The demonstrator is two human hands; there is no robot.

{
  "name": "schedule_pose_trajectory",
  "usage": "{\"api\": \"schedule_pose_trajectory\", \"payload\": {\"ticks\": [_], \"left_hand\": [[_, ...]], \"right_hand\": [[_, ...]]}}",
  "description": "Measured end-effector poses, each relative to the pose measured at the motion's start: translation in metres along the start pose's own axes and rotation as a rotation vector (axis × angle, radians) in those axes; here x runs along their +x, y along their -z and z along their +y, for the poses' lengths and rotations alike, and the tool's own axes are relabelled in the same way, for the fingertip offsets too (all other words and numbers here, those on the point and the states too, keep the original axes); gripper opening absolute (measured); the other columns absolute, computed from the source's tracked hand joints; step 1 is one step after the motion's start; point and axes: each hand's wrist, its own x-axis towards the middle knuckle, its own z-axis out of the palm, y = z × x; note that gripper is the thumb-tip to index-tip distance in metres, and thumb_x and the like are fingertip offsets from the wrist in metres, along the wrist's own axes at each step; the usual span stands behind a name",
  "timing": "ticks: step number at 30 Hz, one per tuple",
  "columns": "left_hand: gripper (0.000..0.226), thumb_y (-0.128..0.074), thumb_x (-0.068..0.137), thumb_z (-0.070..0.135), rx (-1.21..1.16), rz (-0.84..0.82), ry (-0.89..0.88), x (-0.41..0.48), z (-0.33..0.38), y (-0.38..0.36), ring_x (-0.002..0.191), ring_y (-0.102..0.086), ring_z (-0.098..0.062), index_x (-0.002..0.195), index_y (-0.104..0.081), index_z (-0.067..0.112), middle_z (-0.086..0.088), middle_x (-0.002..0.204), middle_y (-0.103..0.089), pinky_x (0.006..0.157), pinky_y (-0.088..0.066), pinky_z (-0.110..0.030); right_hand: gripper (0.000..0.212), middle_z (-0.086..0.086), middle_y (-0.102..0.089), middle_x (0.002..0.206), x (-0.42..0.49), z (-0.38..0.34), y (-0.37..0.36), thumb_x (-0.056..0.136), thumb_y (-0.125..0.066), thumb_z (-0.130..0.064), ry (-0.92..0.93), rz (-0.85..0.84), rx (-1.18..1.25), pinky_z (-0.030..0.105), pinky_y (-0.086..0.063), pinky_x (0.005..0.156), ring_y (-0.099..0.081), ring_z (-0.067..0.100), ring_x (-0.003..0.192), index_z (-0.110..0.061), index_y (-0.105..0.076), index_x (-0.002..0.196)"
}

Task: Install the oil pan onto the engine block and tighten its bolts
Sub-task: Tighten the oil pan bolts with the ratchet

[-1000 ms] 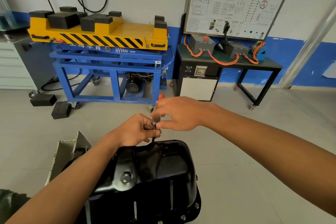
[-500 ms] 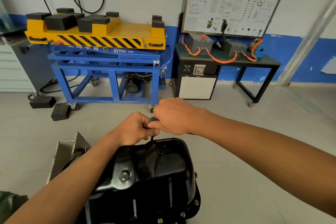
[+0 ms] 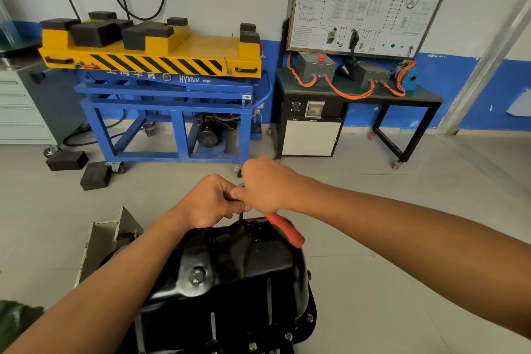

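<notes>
The black oil pan (image 3: 244,276) sits in the lower middle, its flange showing several bolts (image 3: 288,336) along the near right edge and a drain plug (image 3: 196,275) on its left slope. Just beyond the pan's far edge, my left hand (image 3: 209,200) grips the head and thin black shaft of a ratchet wrench. My right hand (image 3: 267,184) is curled over the top of the same tool. The tool's red handle (image 3: 284,228) sticks out below my right hand toward the lower right. The bolt under the shaft is hidden.
A grey metal bracket (image 3: 109,236) of the engine stand shows left of the pan. A blue and yellow lift cart (image 3: 161,89) stands behind, with black rubber blocks (image 3: 80,169) on the floor. A black bench (image 3: 359,100) with a training board is at back right.
The red handle has swung from behind my right hand, pointing away, round to the near right side. Both hands stayed at the pan's far edge; my right hand closed over the tool.
</notes>
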Motion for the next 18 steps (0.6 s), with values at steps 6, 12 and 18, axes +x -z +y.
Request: {"api": "schedule_pose_trajectory", "payload": {"ticks": [6,12,18], "left_hand": [[0.025,-0.078,0.086,0.009,-0.003,-0.014,-0.014,0.002,-0.001,0.000,0.068,-0.064,-0.017,0.069,-0.078,0.027,-0.009,0.074,-0.075,0.070,-0.061,-0.035],[0.005,-0.078,0.087,0.009,-0.001,-0.032,-0.005,0.003,-0.001,-0.001,0.070,-0.063,-0.018,0.082,-0.079,0.010,-0.016,0.080,-0.074,0.073,-0.060,-0.038],[0.010,-0.078,0.086,0.009,0.010,-0.019,-0.009,0.005,-0.004,-0.002,0.070,-0.064,-0.020,0.077,-0.078,0.007,-0.020,0.081,-0.074,0.070,-0.060,-0.035]], "right_hand": [[0.034,-0.003,-0.036,0.070,-0.004,-0.006,0.017,0.099,-0.054,-0.031,0.203,-0.047,-0.346,0.029,-0.023,0.048,-0.040,0.014,0.059,-0.018,-0.043,0.069],[0.015,-0.002,-0.041,0.071,-0.002,-0.005,0.026,0.098,-0.057,-0.027,0.300,-0.105,-0.453,0.028,-0.027,0.047,-0.041,0.013,0.058,-0.015,-0.063,0.091],[0.021,-0.001,-0.035,0.068,-0.005,-0.007,0.026,0.089,-0.055,-0.001,0.315,-0.057,-0.533,0.028,-0.024,0.046,-0.035,0.015,0.055,-0.014,-0.067,0.100]]}}
